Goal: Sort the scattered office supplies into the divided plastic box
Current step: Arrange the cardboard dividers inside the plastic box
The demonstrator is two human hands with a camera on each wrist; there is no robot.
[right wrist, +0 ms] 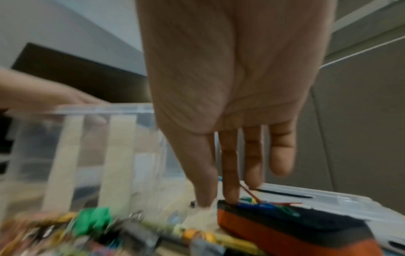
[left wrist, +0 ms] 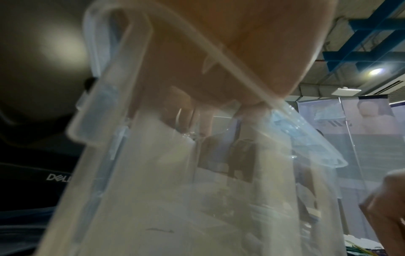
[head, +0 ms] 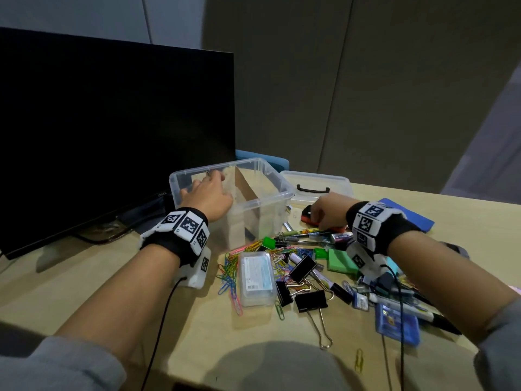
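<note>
Divided plastic box (head: 262,190): one, clear, open-topped, upright on the tan desk (head: 180,328), just right of the dark monitor (head: 112,131). Cardboard dividers stand inside; the right wrist view shows two pale strips through the wall.

Left hand (head: 207,197): reaches over the box's near-left rim, fingers curled down into the left compartment. The left wrist view shows them blurred through the wall (left wrist: 153,173); whether they hold anything cannot be told.

Right hand (head: 328,210): fingers extended downward, relaxed, tips touching the top of one orange-and-black stapler (right wrist: 291,223), which carries a few coloured paper clips. No closed grasp visible.

Lid (head: 315,184): one, clear with a black handle, flat behind the stapler.

Loose pile on the desk, right of the box:
- black binder clips (head: 303,268): three clearly countable
- clear case of blue-labelled contents (head: 256,277): one
- green block (head: 342,261): one
- blue box (head: 397,324): one
- coloured paper clips (head: 229,275): many, uncounted; one yellow clip (head: 358,359) lies apart near the desk edge
- pens and markers: several, overlapping, count uncertain
</note>
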